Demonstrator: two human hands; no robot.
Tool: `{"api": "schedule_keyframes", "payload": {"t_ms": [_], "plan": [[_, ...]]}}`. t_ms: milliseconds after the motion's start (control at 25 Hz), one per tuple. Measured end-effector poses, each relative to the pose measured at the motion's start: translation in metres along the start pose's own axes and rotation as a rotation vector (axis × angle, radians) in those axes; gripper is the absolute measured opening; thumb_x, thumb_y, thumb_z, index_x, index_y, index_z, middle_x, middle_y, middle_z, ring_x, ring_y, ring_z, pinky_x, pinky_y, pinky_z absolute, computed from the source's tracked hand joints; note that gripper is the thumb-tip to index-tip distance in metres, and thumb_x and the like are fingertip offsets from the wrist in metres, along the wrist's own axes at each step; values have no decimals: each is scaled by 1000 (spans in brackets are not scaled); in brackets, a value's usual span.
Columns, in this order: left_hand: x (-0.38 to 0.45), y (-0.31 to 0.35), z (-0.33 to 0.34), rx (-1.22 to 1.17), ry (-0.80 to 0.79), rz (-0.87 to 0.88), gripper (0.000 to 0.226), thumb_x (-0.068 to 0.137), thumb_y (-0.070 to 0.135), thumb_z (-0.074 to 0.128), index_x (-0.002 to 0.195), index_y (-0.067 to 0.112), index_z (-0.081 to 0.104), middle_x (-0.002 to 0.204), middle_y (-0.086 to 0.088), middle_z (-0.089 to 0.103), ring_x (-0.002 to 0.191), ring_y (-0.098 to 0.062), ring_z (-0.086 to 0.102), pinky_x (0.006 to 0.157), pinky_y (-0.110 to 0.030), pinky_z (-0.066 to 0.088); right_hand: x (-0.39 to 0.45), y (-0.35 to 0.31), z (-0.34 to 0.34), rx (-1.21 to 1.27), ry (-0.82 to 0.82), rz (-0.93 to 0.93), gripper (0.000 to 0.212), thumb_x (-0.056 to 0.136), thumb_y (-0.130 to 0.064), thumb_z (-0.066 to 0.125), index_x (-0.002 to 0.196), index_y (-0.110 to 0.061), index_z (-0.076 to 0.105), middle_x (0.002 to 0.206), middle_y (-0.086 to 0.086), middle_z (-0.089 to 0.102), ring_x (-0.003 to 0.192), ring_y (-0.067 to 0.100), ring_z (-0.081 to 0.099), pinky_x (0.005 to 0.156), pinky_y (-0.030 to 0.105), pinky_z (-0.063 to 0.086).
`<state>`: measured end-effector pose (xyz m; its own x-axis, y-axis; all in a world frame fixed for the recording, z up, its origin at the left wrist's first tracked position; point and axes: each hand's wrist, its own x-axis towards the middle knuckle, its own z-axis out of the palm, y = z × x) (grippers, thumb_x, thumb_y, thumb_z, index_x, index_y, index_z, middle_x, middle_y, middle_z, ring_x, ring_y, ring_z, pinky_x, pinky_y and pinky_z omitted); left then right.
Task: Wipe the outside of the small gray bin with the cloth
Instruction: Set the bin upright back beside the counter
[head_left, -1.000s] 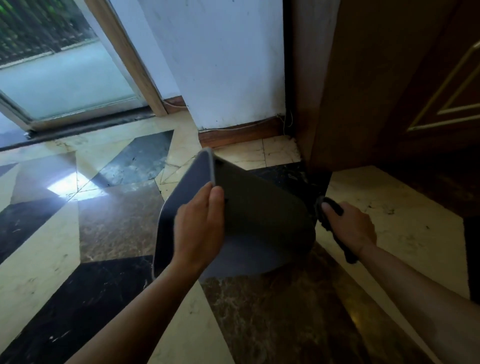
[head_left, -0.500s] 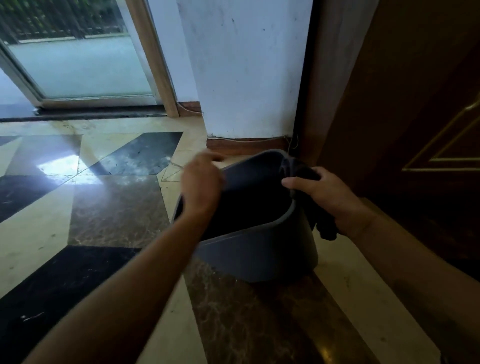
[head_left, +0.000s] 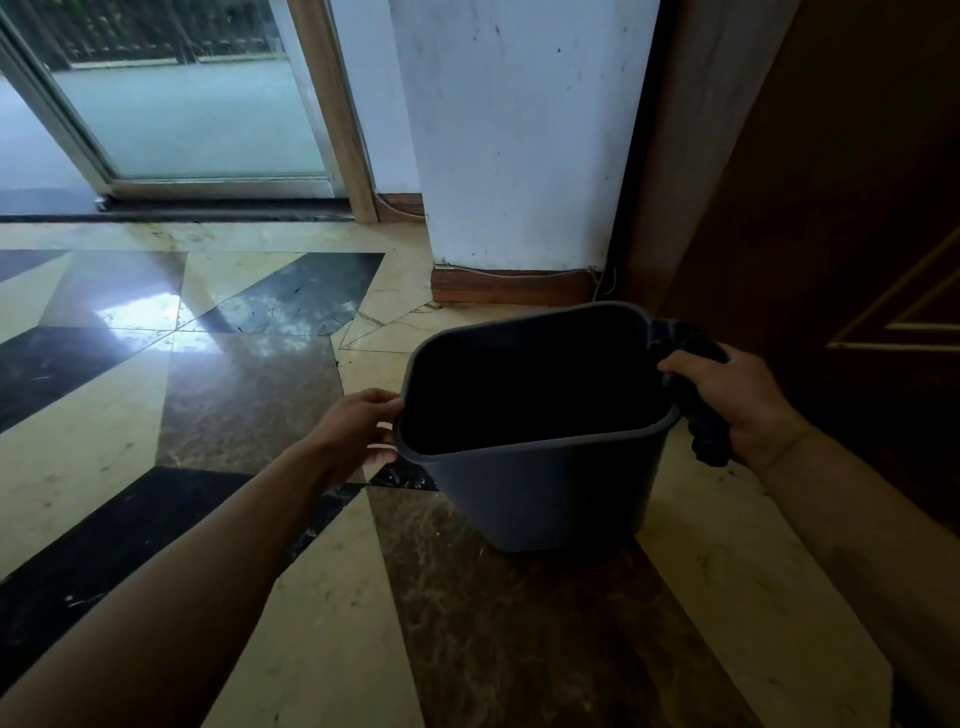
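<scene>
Standing upright on the patterned marble floor (head_left: 519, 623), the small gray plastic bin (head_left: 545, 499) could skid if you wipe hard, since your left hand (head_left: 353, 434) only pinches its rim while your right hand (head_left: 737, 400) fingers clench the dark crumpled cloth (head_left: 704, 441).

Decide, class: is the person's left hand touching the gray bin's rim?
Touching. The head view shows the left hand gripping the left rim of the gray bin, its fingers curled over the edge with no gap.
</scene>
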<state>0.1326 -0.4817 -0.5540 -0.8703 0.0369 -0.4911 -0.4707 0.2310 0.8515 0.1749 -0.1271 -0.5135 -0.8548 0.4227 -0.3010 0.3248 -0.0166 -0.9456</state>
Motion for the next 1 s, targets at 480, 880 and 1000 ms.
{"api": "schedule_keyframes", "payload": {"t_ms": [480,880,1000], "plan": [[40,51,-17,222,92,236,25,96,16,49,115,16,65,88,-7,66,64,-15,55,52,-26,42,79,6,34,-108,-40,-78,19,79,-14,73,96,-11,66,73,3,66,56,18,63,43,26,53],[114,70,-3,176,109,210,32,88,22,45,111,34,64,94,-2,60,76,-17,48,61,-32,38,160,-1,59,-107,3,-113,7,77,-20,71,77,-19,64,72,0,66,62,17,61,47,24,47],[117,65,-1,180,114,249,29,83,29,43,98,41,64,93,-3,62,78,-18,49,65,-35,38,158,13,59,-94,17,-127,6,77,-24,71,78,-22,65,78,1,67,69,19,64,55,28,50]]}}
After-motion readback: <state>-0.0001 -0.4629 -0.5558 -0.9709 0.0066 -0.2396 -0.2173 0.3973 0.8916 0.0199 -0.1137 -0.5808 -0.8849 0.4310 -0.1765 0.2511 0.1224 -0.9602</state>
